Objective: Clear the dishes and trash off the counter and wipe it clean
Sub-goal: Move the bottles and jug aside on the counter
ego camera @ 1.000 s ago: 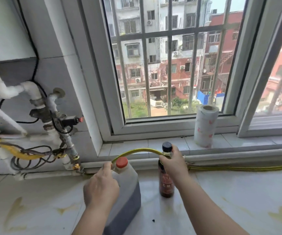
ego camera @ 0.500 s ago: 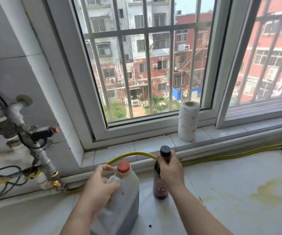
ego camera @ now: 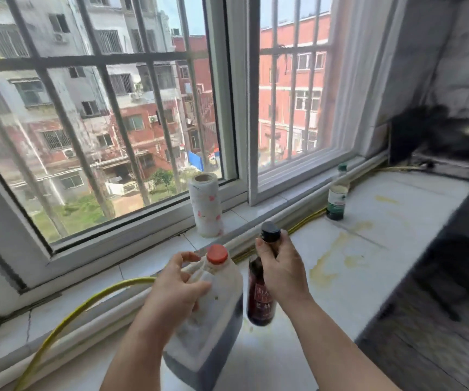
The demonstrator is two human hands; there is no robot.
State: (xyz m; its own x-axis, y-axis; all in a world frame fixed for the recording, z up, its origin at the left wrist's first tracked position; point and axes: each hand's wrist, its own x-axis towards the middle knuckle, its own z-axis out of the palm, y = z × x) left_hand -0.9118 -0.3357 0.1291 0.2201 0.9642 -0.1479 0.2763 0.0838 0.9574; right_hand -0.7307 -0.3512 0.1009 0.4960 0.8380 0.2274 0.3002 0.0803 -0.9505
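Windowside — left hand (ego camera: pixel 174 289) grips jug (ego camera: pixel 222 320), right hand (ego camera: pixel 282 273) bottle (ego camera: pixel 259 306).

Barred window (ego camera: pixel 114 122) — daylight, red-brick buildings (ego camera: pixel 284 66) outside; white tiled sill (ego camera: pixel 236 218); grey stained wall (ego camera: pixel 453 52) right.
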